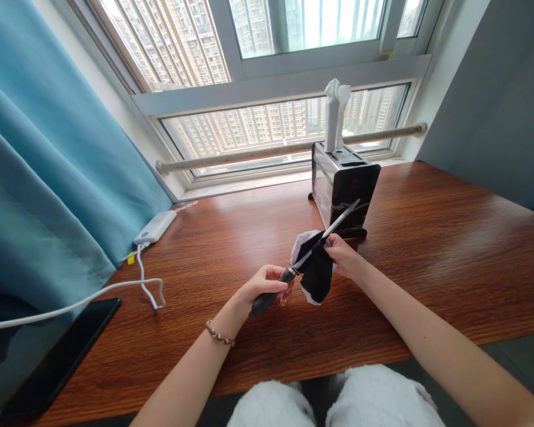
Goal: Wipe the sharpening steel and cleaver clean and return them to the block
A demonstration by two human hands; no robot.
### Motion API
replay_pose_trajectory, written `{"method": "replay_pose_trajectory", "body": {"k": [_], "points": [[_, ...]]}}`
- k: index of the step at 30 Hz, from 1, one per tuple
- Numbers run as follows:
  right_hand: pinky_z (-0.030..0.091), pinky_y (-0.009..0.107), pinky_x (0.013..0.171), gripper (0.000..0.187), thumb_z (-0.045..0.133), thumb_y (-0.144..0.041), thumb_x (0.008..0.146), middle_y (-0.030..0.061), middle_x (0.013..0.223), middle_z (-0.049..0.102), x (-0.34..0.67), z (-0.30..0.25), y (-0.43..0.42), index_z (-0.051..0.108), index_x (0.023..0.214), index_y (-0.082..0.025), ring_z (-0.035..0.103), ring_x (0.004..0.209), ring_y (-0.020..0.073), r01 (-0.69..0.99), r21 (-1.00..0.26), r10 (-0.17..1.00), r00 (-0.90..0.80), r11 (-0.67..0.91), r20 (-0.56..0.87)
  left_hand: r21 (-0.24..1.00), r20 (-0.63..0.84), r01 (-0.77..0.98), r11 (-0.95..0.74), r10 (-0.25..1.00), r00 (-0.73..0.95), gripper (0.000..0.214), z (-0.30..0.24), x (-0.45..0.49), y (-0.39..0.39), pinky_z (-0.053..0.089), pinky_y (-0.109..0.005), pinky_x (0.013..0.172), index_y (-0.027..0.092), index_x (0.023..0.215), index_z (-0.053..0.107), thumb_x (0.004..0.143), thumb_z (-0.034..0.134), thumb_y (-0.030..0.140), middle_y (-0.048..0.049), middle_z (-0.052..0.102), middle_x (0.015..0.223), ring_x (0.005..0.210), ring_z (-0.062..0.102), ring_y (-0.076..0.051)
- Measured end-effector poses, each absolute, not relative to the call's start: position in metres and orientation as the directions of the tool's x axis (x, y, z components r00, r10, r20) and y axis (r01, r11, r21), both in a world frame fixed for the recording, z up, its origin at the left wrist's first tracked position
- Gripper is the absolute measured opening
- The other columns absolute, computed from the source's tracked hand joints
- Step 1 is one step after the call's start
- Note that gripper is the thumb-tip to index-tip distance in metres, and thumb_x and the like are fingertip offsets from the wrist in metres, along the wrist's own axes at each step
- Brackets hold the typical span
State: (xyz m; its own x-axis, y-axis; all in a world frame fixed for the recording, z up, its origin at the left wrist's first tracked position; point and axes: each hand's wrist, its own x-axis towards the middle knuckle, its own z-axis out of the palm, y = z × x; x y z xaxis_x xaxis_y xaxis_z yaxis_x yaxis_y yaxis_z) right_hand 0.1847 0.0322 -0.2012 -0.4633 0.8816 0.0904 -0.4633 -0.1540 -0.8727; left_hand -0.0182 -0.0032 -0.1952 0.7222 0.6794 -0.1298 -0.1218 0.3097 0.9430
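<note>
Fingers of the left hand wrap tight on the knife handle — right hand fingers pinch a black-and-white cloth on the blade, above the tabletop — knife block just behind, bare wood around.

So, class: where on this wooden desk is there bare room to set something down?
Bare wood lies right of the black knife block, up to the grey wall, and between the white power bank and the block. Crowded: the left edge, with white cable and black phone, and the middle, where both hands work.
</note>
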Motion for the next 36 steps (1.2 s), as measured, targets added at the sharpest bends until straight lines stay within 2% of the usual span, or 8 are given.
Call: {"method": "replay_pose_trajectory", "body": {"k": [4, 9, 12, 17, 24, 31, 36], "points": [[0.042, 0.019, 0.049, 0.015, 0.071, -0.017, 0.053, -0.0001, 0.055, 0.059, 0.181, -0.205, 0.031, 0.06, 0.06, -0.009, 0.053, 0.05, 0.0091, -0.411, -0.9, 0.887, -0.456, -0.144, 0.066, 0.944, -0.141, -0.118, 0.308, 0.701, 0.7, 0.025, -0.197, -0.016, -0.005, 0.037, -0.022, 0.042, 0.006, 0.063, 0.056, 0.059, 0.064, 0.03, -0.0036, 0.05, 0.053, 0.044, 0.046, -0.011], [0.041, 0.018, 0.053, 0.011, 0.069, -0.011, 0.053, -0.0009, 0.06, 0.06, 0.178, -0.208, 0.03, 0.062, 0.061, -0.01, 0.053, 0.055, 0.0084, -0.383, -0.92, 0.906, -0.414, -0.083, 0.091, 0.902, -0.126, -0.228, 0.366, 0.73, 0.672, 0.034, -0.192, -0.017, -0.009, 0.036, -0.022, 0.038, 0.006, 0.052, 0.053, 0.068, 0.053, 0.036, -0.0064, 0.051, 0.054, 0.041, 0.048, -0.012], [0.039, 0.018, 0.05, 0.009, 0.069, -0.014, 0.055, -0.0016, 0.057, 0.058, 0.177, -0.21, 0.029, 0.061, 0.06, -0.011, 0.05, 0.052, 0.0078, -0.381, -0.922, 0.914, -0.394, -0.065, 0.098, 0.886, -0.108, -0.234, 0.4, 0.669, 0.735, 0.036, -0.188, -0.019, -0.008, 0.037, -0.023, 0.039, 0.007, 0.049, 0.05, 0.068, 0.053, 0.038, -0.0074, 0.051, 0.054, 0.042, 0.05, -0.013], [0.036, 0.017, 0.048, 0.013, 0.07, -0.017, 0.056, -0.0028, 0.053, 0.055, 0.179, -0.215, 0.03, 0.059, 0.057, -0.011, 0.047, 0.048, 0.0062, -0.382, -0.923, 0.905, -0.41, -0.055, 0.115, 0.867, -0.11, -0.21, 0.451, 0.584, 0.804, 0.036, -0.185, -0.022, -0.008, 0.041, -0.026, 0.041, 0.006, 0.055, 0.052, 0.07, 0.051, 0.039, -0.0071, 0.05, 0.059, 0.046, 0.051, -0.014], [0.035, 0.017, 0.046, 0.019, 0.068, -0.027, 0.061, -0.0006, 0.053, 0.056, 0.182, -0.214, 0.029, 0.059, 0.058, -0.01, 0.047, 0.047, 0.0066, -0.379, -0.92, 0.879, -0.467, -0.097, 0.099, 0.851, -0.111, -0.203, 0.484, 0.544, 0.832, 0.035, -0.185, -0.024, -0.015, 0.04, -0.027, 0.043, 0.007, 0.061, 0.051, 0.078, 0.041, 0.036, -0.0079, 0.049, 0.066, 0.049, 0.052, -0.016], [0.036, 0.017, 0.046, 0.019, 0.068, -0.026, 0.06, -0.0001, 0.054, 0.057, 0.182, -0.211, 0.028, 0.06, 0.06, -0.009, 0.049, 0.047, 0.0073, -0.385, -0.917, 0.888, -0.452, -0.102, 0.09, 0.892, -0.106, -0.183, 0.413, 0.584, 0.805, 0.035, -0.186, -0.022, -0.015, 0.041, -0.027, 0.046, 0.008, 0.06, 0.049, 0.077, 0.043, 0.038, -0.0068, 0.048, 0.064, 0.051, 0.052, -0.016], [0.042, 0.02, 0.052, 0.014, 0.069, -0.02, 0.058, 0.0006, 0.059, 0.06, 0.182, -0.209, 0.028, 0.062, 0.065, -0.01, 0.054, 0.053, 0.01, -0.373, -0.922, 0.884, -0.459, -0.102, 0.088, 0.943, -0.141, -0.099, 0.319, 0.647, 0.749, 0.034, -0.187, -0.021, -0.012, 0.041, -0.024, 0.048, 0.008, 0.059, 0.052, 0.072, 0.052, 0.039, -0.0062, 0.05, 0.061, 0.05, 0.05, -0.012]]}}
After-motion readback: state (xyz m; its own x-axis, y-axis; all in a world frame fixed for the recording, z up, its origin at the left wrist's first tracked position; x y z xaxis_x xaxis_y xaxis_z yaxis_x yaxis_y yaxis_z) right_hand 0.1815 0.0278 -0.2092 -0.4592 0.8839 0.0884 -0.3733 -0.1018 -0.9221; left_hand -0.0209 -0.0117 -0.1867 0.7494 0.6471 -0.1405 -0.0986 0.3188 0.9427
